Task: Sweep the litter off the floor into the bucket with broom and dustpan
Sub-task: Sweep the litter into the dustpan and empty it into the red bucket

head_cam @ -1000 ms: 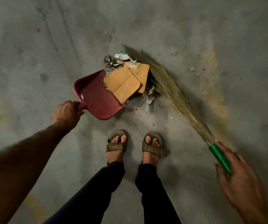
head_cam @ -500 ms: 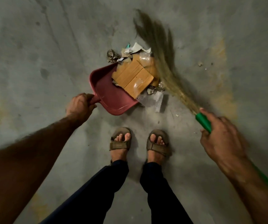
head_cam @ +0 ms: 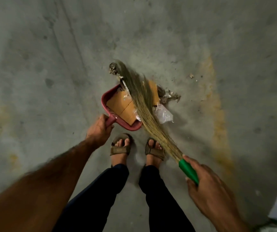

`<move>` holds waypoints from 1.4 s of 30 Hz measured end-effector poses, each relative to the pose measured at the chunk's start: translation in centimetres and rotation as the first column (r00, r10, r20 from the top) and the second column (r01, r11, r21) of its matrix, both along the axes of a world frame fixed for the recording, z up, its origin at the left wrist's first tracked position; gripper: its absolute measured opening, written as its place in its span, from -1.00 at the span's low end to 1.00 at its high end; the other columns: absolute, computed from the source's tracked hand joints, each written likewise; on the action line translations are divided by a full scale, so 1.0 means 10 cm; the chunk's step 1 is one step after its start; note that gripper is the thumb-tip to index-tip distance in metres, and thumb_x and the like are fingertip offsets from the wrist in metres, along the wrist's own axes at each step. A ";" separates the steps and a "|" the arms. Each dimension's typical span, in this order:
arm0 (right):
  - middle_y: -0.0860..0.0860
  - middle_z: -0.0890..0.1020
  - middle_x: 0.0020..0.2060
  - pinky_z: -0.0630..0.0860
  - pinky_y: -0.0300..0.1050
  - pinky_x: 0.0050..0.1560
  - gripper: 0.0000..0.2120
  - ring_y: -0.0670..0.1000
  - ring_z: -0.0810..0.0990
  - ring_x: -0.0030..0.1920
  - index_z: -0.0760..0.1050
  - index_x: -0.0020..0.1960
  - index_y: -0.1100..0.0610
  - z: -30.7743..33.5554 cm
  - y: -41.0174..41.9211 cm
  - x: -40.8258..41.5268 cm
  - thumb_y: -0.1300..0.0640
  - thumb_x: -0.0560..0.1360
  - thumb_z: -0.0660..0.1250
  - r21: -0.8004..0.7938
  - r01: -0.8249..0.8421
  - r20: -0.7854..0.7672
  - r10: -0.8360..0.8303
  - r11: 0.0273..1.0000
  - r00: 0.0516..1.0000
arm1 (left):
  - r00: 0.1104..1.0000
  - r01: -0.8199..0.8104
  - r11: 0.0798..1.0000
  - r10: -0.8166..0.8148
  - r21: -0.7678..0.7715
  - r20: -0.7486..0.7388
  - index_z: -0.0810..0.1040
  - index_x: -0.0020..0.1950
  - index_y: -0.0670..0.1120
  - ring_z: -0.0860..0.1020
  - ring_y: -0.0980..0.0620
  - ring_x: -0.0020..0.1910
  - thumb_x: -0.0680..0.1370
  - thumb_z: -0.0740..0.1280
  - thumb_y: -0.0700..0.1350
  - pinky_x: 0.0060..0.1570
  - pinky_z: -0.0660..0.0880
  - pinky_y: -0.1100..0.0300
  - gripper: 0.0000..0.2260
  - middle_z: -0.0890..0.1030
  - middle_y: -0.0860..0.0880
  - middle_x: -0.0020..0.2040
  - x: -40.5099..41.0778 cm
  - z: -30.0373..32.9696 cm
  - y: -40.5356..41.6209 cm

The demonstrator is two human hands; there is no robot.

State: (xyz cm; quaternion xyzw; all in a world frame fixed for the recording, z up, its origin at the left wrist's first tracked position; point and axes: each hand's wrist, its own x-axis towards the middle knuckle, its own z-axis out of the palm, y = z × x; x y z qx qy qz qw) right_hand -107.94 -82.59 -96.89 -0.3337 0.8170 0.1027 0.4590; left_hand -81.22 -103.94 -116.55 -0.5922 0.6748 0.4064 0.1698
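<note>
Broom [head_cam: 141,99] has swung across the dustpan [head_cam: 120,122] since half a second ago, cardboard [head_cam: 120,104] now mostly inside; left hand [head_cam: 99,129] grips dustpan handle, right hand [head_cam: 206,186] grips broom's green handle, plastic wrap [head_cam: 163,114] still right of dustpan, bucket unseen.

Matt, stained concrete floor [head_cam: 50,72]. Smooth red plastic dustpan [head_cam: 104,99], brown cardboard [head_cam: 121,106] inside. Dry straw-like broom bristles [head_cam: 144,104], glossy green plastic handle [head_cam: 188,171]. Crinkly clear plastic wrap [head_cam: 163,114].
</note>
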 end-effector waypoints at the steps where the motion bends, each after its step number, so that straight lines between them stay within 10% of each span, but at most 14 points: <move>1: -0.17 0.46 0.04 0.51 -0.12 0.00 -0.35 -0.07 0.53 0.04 0.08 0.48 -0.40 0.14 0.08 0.01 -0.01 0.53 0.31 -0.009 0.005 0.022 -0.005 1.000 1.000 | 1.000 -0.003 1.000 0.003 -0.006 -0.014 0.36 0.11 0.02 0.49 0.00 -0.12 0.57 0.32 0.00 -0.18 0.39 0.11 -0.80 0.51 -0.02 -0.02 0.06 0.14 0.08; 11: -0.18 0.52 0.23 0.50 -0.21 0.15 -0.31 -0.11 0.54 0.22 -0.04 0.32 -0.61 2.09 0.58 0.12 -0.04 0.50 0.28 -0.087 -0.036 0.079 0.043 0.996 0.996 | 0.996 -0.053 0.991 0.043 -0.123 -0.083 0.39 0.12 0.00 0.51 -0.02 -0.13 0.56 0.34 0.02 -0.18 0.41 0.08 -0.79 0.52 0.01 -0.03 0.54 2.11 0.46; 23: -0.07 0.50 -0.31 0.41 -0.09 -0.36 -0.71 0.00 0.52 -0.34 0.23 0.19 -0.07 4.06 0.80 0.31 -0.13 0.51 0.11 -0.237 -0.192 -0.253 0.131 0.952 0.959 | 0.959 -0.184 0.944 0.111 -0.274 -0.262 0.35 0.09 0.14 0.59 -0.03 -0.18 0.54 0.32 0.09 -0.19 0.58 -0.08 -0.79 0.58 0.02 -0.09 0.59 4.28 0.40; 33: -0.11 0.51 -0.33 0.43 -0.18 -0.41 -0.54 -0.11 0.51 -0.36 0.36 0.07 -0.12 4.50 1.32 1.22 -0.43 0.52 -0.07 -0.371 -0.183 -0.418 0.012 0.911 0.908 | 0.939 -0.060 0.931 -0.070 -0.361 -0.337 0.36 0.08 0.16 0.60 -0.02 -0.21 0.53 0.33 0.09 -0.28 0.50 0.04 -0.80 0.59 0.02 -0.14 1.00 5.07 0.31; 42: -0.07 0.52 -0.35 0.52 -0.05 -0.27 -0.49 -0.04 0.57 -0.29 0.27 -0.08 -0.13 4.51 2.13 2.94 -0.53 0.41 -0.11 -0.405 0.205 -0.340 -0.355 0.891 0.871 | 0.857 0.228 0.893 -0.373 -0.387 -0.356 0.37 0.11 0.14 0.58 0.04 -0.24 0.55 0.34 0.06 -0.28 0.51 0.03 -0.79 0.57 0.10 -0.16 1.60 5.46 0.47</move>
